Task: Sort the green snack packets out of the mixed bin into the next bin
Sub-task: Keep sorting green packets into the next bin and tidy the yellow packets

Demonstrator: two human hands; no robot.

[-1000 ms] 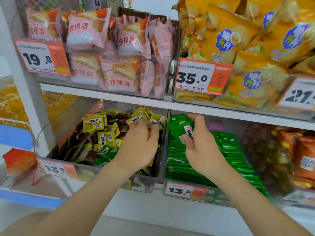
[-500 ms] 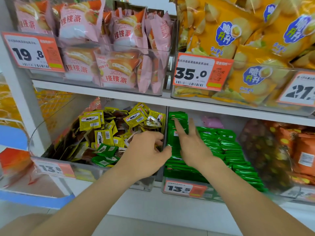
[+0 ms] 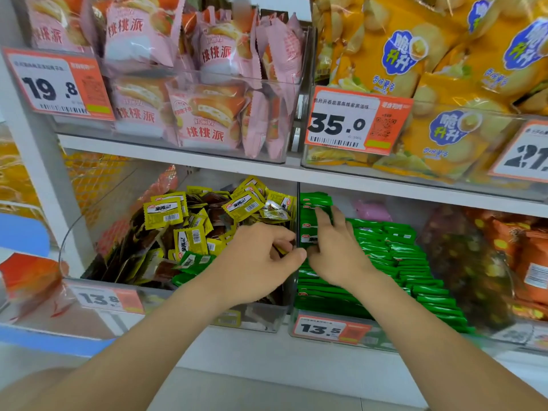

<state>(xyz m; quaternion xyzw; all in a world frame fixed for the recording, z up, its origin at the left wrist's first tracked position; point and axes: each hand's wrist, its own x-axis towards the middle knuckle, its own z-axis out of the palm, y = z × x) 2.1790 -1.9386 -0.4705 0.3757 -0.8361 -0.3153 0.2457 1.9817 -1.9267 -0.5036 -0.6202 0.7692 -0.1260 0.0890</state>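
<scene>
Clear plastic bins sit on two tiers of a white shelf: two above, three below. Above, one holds pink pie bags and the other big yellow crisp bags. Below, the mixed bin is on the left, the next bin stands against its right wall, and a third holds orange packs further right.

Two bare hands reach in. The left hand hovers at the mixed bin's right edge, fingers curled and thumb against forefinger. I cannot tell whether anything is pinched there, as the fingers hide it. The right hand lies released in the next bin, fingers fairly straight against an upright green row.

That bin is packed with green snack packets in tidy rows: small, glossy, flat sachets with a white label patch. At least two green strays lie at the mixed bin's front, among many yellow sachets and dark brown ones. Five orange-and-white price tags hang on the bin fronts.
</scene>
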